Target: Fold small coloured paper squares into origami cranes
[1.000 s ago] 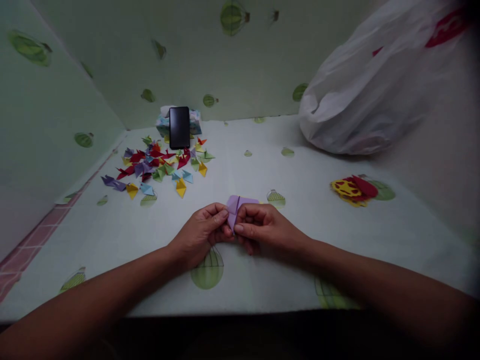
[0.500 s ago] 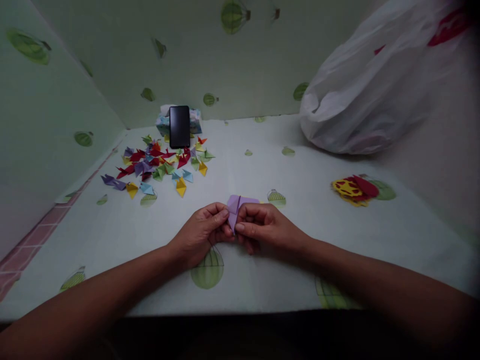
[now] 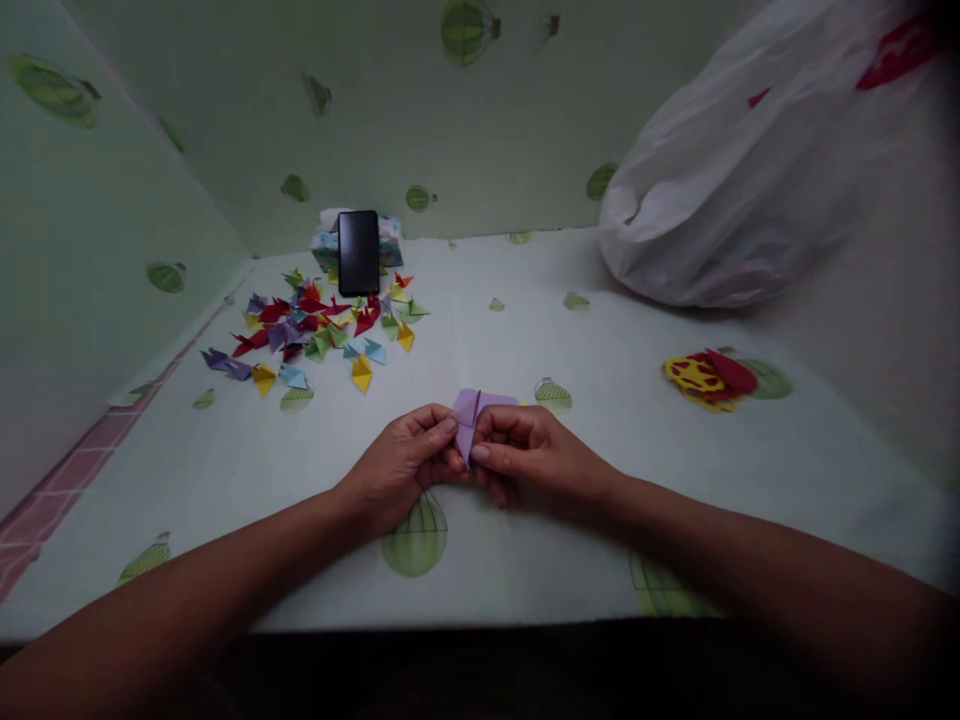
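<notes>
A partly folded piece of purple origami paper (image 3: 466, 408) is held between my two hands above the table, its narrow point facing me. My left hand (image 3: 420, 450) pinches its left edge between thumb and fingers. On the other side, my right hand (image 3: 525, 450) has thumb and curled fingers closed on the paper near the lower tip. More purple paper shows behind the right knuckles, with a sliver of yellow beside it. The right fingers hide part of the folds.
Many-coloured folded paper birds (image 3: 300, 325) lie heaped at the back left. A black phone (image 3: 358, 253) leans on a tissue box (image 3: 391, 242) behind them. Yellow and red paper cutouts (image 3: 697, 380) lie at the right, near a large white plastic bag (image 3: 705, 200). Balloon-patterned covering lines table and walls.
</notes>
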Tool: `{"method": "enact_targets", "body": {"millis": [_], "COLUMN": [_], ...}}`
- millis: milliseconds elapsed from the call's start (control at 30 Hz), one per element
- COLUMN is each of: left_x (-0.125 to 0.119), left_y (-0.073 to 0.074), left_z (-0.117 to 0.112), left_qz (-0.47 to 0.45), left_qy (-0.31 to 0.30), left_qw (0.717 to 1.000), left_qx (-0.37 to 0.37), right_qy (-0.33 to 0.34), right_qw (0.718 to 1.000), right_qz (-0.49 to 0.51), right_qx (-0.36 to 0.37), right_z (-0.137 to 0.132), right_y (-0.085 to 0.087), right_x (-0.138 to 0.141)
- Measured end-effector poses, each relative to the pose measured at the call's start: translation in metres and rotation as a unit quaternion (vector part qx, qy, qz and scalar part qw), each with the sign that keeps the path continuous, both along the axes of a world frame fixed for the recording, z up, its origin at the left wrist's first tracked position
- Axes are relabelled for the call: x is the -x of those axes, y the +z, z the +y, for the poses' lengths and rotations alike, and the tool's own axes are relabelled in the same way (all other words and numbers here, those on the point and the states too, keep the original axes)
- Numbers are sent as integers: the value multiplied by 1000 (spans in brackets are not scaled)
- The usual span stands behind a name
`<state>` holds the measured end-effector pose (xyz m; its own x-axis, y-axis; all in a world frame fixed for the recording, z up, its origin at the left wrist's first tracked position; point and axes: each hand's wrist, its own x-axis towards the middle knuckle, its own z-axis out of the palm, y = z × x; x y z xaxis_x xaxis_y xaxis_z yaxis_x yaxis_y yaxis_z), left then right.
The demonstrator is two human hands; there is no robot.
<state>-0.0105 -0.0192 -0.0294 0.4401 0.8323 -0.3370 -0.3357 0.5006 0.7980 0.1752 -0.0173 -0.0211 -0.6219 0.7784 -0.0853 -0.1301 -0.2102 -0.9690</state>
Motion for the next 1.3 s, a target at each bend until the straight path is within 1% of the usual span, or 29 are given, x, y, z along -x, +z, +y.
{"method": "enact_targets", "body": {"millis": [733,1067,1300], "left_x": [0,1,1], "left_y": [2,2,1], "left_z": [-1,-1,-1], "left_qz": [8,5,4], "left_qy": [-8,-12,-12], "left_qw": [1000,1000,1000], "left_qx": [-3,-1,-4], "right_qy": [-4,1,3], "right_qw": [1000,1000,1000], "right_qz": [-16,-17,-14], "right_qx": [5,-1,-10], "right_z": [-1,-1,0], "right_y": [1,3,1], "right_x": [-1,0,-1]}}
